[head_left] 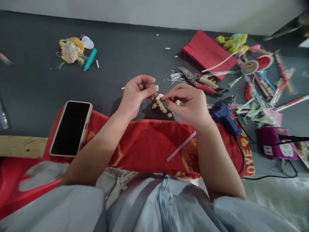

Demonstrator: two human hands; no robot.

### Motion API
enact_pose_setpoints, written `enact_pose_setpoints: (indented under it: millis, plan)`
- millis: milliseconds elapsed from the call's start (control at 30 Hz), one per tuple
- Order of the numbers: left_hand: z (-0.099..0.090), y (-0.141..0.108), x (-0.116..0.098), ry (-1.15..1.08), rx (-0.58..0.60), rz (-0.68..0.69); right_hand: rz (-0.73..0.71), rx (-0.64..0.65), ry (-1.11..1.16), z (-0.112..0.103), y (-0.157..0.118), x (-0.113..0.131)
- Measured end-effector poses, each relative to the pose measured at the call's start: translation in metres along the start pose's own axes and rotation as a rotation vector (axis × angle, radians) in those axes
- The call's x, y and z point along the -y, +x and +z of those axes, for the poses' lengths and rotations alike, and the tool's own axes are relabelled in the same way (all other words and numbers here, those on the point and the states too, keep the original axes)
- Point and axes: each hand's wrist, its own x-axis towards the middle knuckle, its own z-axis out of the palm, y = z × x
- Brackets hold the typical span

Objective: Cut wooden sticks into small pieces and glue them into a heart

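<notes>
My left hand (pixel 138 95) is closed, with a small pale piece (pixel 157 87) showing at its fingertips. Beside it my right hand (pixel 189 101) pinches at the upper end of a beige, knobbly chain-like item (pixel 161 105), which hangs or lies between the hands over the dark tabletop; which of the two I cannot tell. Part of that item is hidden behind the right fingers. A red towel (pixel 149 145) lies under both forearms, with a translucent stick (pixel 181 146) on it.
A phone (pixel 70 128) rests on the towel's left end. Red-handled pruning shears (pixel 202 82), a blue glue gun (pixel 225 117) with its cable, red paper (pixel 209 53) and a purple device (pixel 276 141) are at right. Yellow string (pixel 71 50) and a teal marker (pixel 90 59) lie back left.
</notes>
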Motion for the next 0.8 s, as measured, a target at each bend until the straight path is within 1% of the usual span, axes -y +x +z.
enact_pose_setpoints:
  millis: [100,233,333,533,667,800]
  plan:
    - [0.001,-0.001,0.000,0.015,0.009,-0.014,0.027,-0.009,0.040,0.000,-0.001,-0.002]
    - [0.004,-0.002,0.002,0.069,0.035,-0.001,0.072,-0.033,0.170,0.002,-0.002,-0.006]
    - [0.006,-0.003,0.004,0.089,0.062,0.009,0.068,-0.027,0.234,0.003,-0.003,-0.007]
    - [0.006,-0.005,0.004,0.100,0.070,-0.004,0.105,-0.012,0.225,0.004,-0.003,-0.006]
    - [0.007,-0.006,0.004,0.115,0.070,-0.023,0.089,-0.020,0.240,0.006,-0.004,-0.008]
    - [0.007,-0.006,0.005,0.156,0.102,0.006,0.067,-0.022,0.273,0.008,-0.004,-0.011]
